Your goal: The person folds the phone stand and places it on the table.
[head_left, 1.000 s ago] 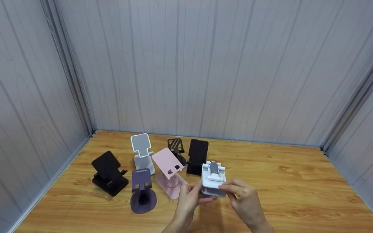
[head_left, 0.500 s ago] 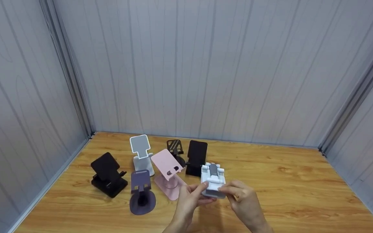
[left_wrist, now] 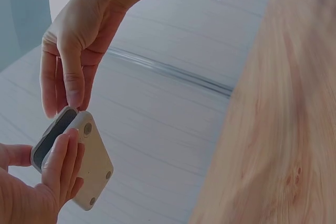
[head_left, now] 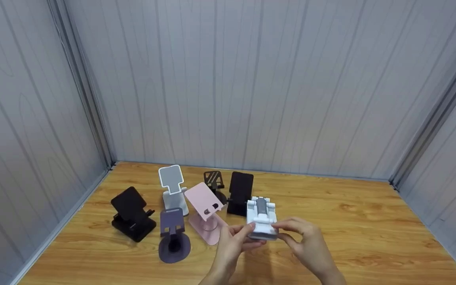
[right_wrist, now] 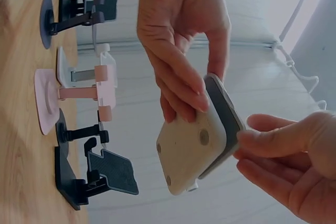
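Note:
A white folding phone stand (head_left: 261,217) with a grey strip is held up off the table, its plate folded down over its base. My left hand (head_left: 231,243) grips its left side, thumb on top and fingers beneath. My right hand (head_left: 309,247) pinches its near right corner between thumb and index finger. In the right wrist view, the underside of the stand (right_wrist: 184,153) shows round rubber feet, and a narrow gap runs between base and grey-faced plate. The left wrist view shows the same stand (left_wrist: 97,163) between both hands.
Left of my hands several phone stands stand unfolded on the wooden table (head_left: 354,229): pink (head_left: 203,200), purple (head_left: 173,249), white-and-grey (head_left: 171,180), black at left (head_left: 133,213), black at back (head_left: 240,190) and a small slotted one (head_left: 213,180). Grey panel walls (head_left: 228,79) surround the table.
The white stand's plate has come down closer to its base. My left thumb has moved onto its top, and my right hand has shifted from its front edge to the right corner.

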Tool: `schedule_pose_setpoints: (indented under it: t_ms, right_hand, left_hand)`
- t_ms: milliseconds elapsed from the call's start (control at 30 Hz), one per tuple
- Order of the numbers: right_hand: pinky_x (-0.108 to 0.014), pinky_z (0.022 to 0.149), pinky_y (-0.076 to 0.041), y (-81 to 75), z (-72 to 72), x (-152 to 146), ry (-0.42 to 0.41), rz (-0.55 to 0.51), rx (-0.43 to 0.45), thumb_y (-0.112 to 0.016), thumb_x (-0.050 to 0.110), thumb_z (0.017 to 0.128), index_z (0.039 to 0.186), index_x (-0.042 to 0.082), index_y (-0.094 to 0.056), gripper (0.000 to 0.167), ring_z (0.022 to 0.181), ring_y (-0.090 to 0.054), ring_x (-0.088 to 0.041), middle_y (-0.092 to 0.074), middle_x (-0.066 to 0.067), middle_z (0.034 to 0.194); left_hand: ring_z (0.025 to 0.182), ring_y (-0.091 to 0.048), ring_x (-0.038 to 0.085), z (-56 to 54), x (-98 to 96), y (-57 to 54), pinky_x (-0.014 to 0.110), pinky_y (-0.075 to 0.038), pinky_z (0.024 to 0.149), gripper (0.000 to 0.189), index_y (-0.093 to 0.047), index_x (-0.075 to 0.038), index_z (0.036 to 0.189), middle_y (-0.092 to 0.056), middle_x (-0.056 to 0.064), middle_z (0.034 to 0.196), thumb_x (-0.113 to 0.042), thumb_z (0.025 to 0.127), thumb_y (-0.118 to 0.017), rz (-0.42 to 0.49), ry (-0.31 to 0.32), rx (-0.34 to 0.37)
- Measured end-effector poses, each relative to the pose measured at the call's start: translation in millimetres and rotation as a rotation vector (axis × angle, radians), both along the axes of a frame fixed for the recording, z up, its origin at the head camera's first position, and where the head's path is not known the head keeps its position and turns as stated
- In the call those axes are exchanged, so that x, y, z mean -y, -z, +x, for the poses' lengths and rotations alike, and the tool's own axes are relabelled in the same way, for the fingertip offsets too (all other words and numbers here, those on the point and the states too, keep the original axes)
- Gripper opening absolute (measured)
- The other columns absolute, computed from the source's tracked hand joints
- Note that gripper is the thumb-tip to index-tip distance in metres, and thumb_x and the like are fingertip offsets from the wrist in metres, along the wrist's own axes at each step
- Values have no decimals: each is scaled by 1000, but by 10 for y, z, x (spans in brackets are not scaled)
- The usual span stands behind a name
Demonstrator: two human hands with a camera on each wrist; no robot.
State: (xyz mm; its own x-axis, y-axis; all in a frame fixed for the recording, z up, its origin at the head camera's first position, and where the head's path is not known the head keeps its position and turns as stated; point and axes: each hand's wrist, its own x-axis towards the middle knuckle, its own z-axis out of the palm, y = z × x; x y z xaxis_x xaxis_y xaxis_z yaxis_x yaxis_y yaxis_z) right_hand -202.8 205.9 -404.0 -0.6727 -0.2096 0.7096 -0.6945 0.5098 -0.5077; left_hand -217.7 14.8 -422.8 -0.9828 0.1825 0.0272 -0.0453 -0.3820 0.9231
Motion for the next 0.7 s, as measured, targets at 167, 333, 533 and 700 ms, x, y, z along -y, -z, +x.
schedule_pose_setpoints:
  t_ms: [167, 333, 533, 700]
  right_hand:
    - [-14, 79, -62, -83, -35, -27, 81, -237, 315, -78, -15, 90, 103, -12, -78, 13, 89, -69, 5, -80, -22, 98]
    - [-18, 73, -62, -103, -127, -12, 220, -316, 515, -72, -2, 102, 123, -17, -69, 26, 81, -69, 0, -77, -18, 107]
    - [-20, 63, -59, -31, -218, 17, 225, -303, 638, -67, 6, 107, 133, -19, -62, 36, 74, -72, -12, -78, -20, 104]
    - [-20, 58, -57, 17, -249, 6, 149, -248, 694, -62, 6, 109, 134, -25, -58, 41, 69, -69, -12, -80, -25, 96]
  left_hand:
    - [75, -79, 14, 24, -10, -12, 24, -68, 76, 37, -59, 28, 124, -80, 24, 100, -5, 108, -57, 17, 5, 12]
    - [76, -80, 15, 38, -20, -5, 23, -68, 76, 33, -59, 28, 123, -80, 27, 100, -2, 108, -57, 16, 18, 11]
    - [76, -79, 14, 49, -34, 6, 22, -67, 75, 32, -59, 29, 123, -78, 32, 102, 2, 106, -56, -3, 28, -8]
    - [76, -79, 12, 58, -57, 13, 22, -67, 76, 31, -59, 30, 123, -77, 34, 104, 5, 106, -54, -11, 34, -18]
